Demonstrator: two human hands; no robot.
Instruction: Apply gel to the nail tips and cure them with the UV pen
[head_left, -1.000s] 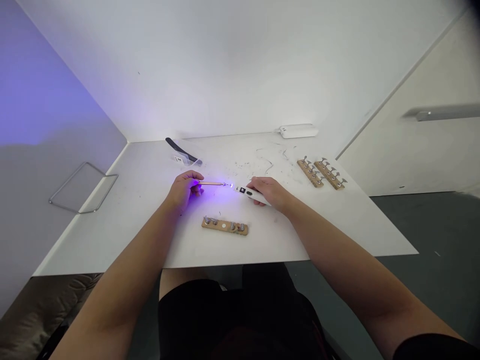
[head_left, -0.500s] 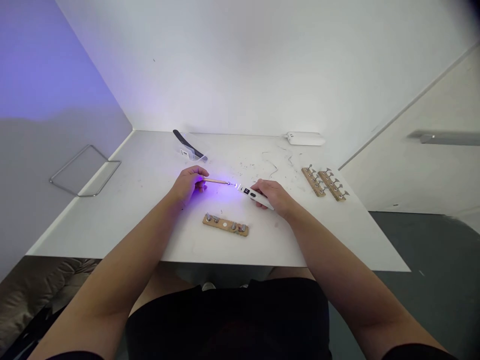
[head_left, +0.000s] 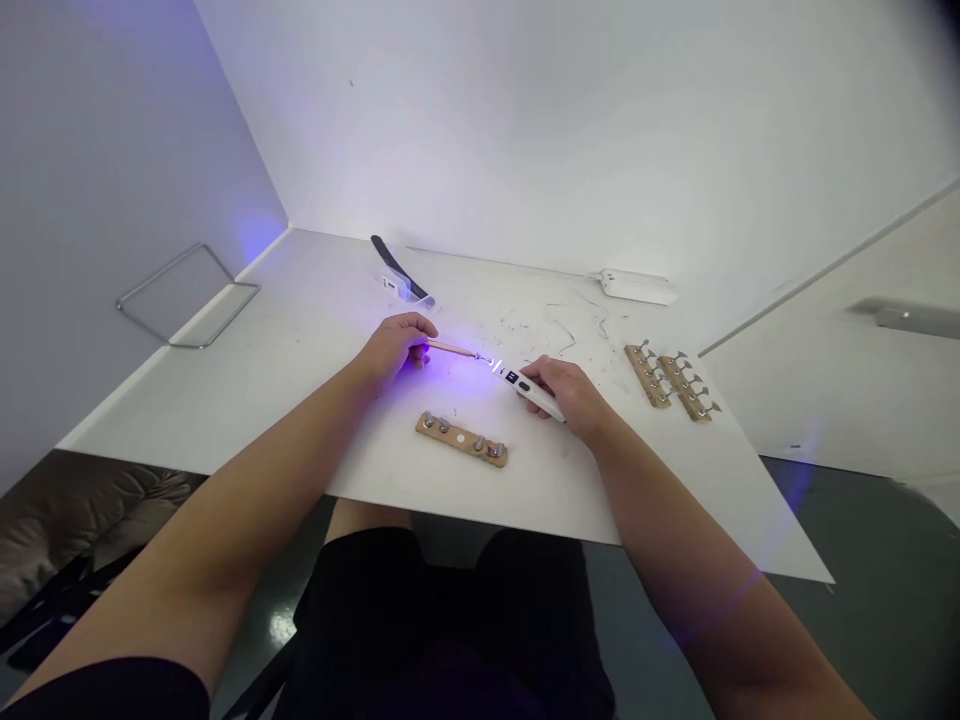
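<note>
My left hand (head_left: 399, 347) pinches a thin copper-coloured stick (head_left: 450, 347) that points right and bears a small metal piece (head_left: 480, 357) at its tip. My right hand (head_left: 564, 390) is wrapped round a white handheld UV lamp (head_left: 541, 401) with a small dark display. Its lit end faces the stick's tip, a small gap apart, and throws violet light over the table and my left hand. Nearer my body lies a cork strip (head_left: 471, 440) with several small silver pieces standing on it and a white round spot midway.
Two more cork strips (head_left: 651, 380) with silver pieces stand at the right. A black curved file (head_left: 397, 268) lies by a clear plastic piece (head_left: 395, 288) at the back. A white power strip (head_left: 637, 287) is against the wall. A bent metal frame (head_left: 187, 296) is at the left.
The view has tilted and shifted, so the table appears turned. Both hands keep their hold, with the lamp's lit end still facing the stick's tip.
</note>
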